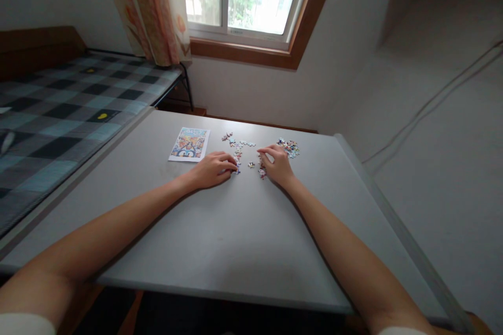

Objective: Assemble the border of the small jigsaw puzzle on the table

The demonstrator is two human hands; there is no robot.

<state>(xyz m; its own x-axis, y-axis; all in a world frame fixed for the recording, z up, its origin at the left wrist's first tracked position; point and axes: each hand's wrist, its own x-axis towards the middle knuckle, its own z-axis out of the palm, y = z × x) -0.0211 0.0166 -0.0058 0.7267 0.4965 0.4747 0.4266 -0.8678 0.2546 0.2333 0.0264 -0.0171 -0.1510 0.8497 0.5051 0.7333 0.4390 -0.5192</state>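
My left hand (pixel 216 169) rests on the table with curled fingers closed at the lower end of a joined strip of jigsaw puzzle pieces (pixel 238 152). A bluish puzzle piece (pixel 237 171) shows at its fingertips. To the right, my right hand (pixel 276 163) bends over another short column of puzzle pieces (pixel 262 172), its thumb and fingers drawn together. Whatever lies between those fingertips is too small to make out. Between both hands lies a small cluster of pieces (pixel 251 165). From the top of the strip, a joined row of pieces (pixel 247 143) runs rightward.
A heap of loose puzzle pieces (pixel 290 148) lies beyond my right hand. Left of the strip is a printed picture sheet (pixel 190 144) on the white table (pixel 220 241). More pieces (pixel 227 136) sit at the back. A bed (pixel 90 91) borders the table's left side; a wall stands right.
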